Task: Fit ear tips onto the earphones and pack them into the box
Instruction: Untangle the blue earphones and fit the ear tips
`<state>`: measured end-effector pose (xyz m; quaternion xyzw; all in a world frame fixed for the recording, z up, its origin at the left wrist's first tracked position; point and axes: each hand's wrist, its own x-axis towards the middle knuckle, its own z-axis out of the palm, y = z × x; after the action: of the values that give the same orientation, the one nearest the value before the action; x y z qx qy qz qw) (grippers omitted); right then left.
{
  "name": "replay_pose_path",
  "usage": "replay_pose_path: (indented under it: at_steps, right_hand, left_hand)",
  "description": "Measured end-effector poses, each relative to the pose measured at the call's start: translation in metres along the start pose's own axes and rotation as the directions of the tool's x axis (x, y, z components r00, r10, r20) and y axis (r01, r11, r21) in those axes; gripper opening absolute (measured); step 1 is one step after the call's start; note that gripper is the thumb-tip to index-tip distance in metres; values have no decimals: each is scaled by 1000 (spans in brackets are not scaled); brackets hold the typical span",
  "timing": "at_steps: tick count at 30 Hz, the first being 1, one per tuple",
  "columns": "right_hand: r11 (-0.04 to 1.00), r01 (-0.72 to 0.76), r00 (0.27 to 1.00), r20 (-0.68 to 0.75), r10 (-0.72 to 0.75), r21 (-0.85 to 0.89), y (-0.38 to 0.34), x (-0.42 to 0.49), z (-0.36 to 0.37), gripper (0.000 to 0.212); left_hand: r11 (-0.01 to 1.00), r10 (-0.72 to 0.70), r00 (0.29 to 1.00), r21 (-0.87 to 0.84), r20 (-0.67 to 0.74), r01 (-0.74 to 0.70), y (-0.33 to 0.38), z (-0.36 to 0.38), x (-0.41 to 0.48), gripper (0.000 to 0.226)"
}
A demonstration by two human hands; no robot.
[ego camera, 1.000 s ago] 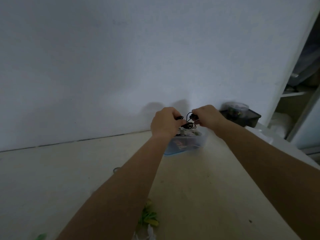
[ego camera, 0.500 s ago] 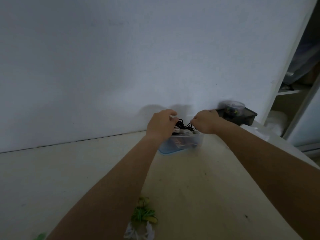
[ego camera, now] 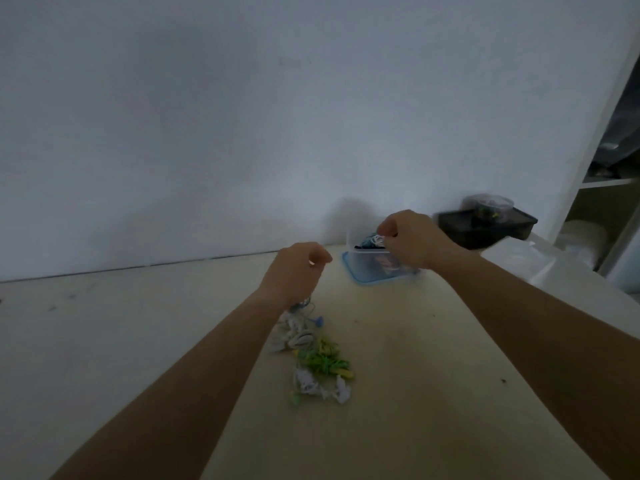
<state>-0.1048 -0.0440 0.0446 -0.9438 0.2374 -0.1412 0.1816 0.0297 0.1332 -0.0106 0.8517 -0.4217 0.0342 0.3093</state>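
Hands first: the left hand (ego camera: 298,268) hovers just left of the box (ego camera: 377,271) with its fingers curled in. A pale glint shows at the fingertips, but whether it holds anything cannot be told. Left of the box and nearer the camera, loose earphones (ego camera: 311,355) lie in a tangle of white, blue, green and yellow cords on the table (ego camera: 104,341), which is pale cream, scuffed and dimly lit. Behind the box a plain white wall (ego camera: 242,116) meets the table's far edge. The right hand (ego camera: 412,239) hangs over the box, thumb and fingers pinching the coiled earphones (ego camera: 374,241) heaped at its top. Right of the box sits a black tray (ego camera: 512,228) carrying a clear round tub (ego camera: 490,202). Further right is crumpled white plastic (ego camera: 540,261), then an open shelf (ego camera: 606,183).
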Motion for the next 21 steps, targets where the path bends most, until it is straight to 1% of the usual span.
replay_pose_path:
  at_steps: [2, 3, 5, 7, 9, 12, 14, 15, 17, 19, 21]
  right_hand:
    - [991, 53, 996, 64, -61, 126, -19, -17, 13, 26]
    - [985, 80, 989, 112, -98, 152, -27, -24, 22, 24]
    - [982, 134, 967, 200, -158, 130, -38, -34, 42, 23]
    - [982, 169, 952, 245, -184, 83, -47, -39, 63, 29]
    - [986, 133, 953, 260, -156, 105, -58, -43, 84, 39]
    - [982, 15, 970, 235, -60, 190, -71, -42, 107, 47]
    - [978, -13, 979, 201, -31, 209, -78, -39, 117, 48]
    - [979, -8, 983, 179, -29, 205, -82, -37, 120, 44]
    - [982, 2, 991, 128, -27, 190, -87, -33, 124, 28]
    - [982, 8, 997, 80, -24, 190, -91, -28, 123, 13]
    - [968, 19, 999, 23, -26, 248, -93, -24, 116, 12]
  left_hand:
    - [998, -51, 999, 34, 7, 51, -12, -7, -19, 24]
    - [995, -79, 997, 59, 11, 79, -17, -10, -27, 27]
    - [987, -134, 990, 95, 41, 130, -25, -15, -42, 36]
    - [981, -162, 983, 119, 88, 151, -30, -16, -55, 45]
    - [983, -167, 978, 103, 125, 154, -36, -15, -64, 49]
    - [979, -203, 970, 2, 133, 204, -43, -12, -71, 46]
    - [971, -215, 971, -78, 107, 224, -46, -12, -75, 42]
    - [967, -213, 972, -118, 101, 225, -47, -14, -76, 42]
    - [957, -206, 972, -183, 116, 225, -50, -18, -81, 48]
    - [952, -209, 970, -202, 123, 230, -53, -21, -84, 51]
    - [956, -205, 973, -193, 108, 222, -55, -24, -87, 49]
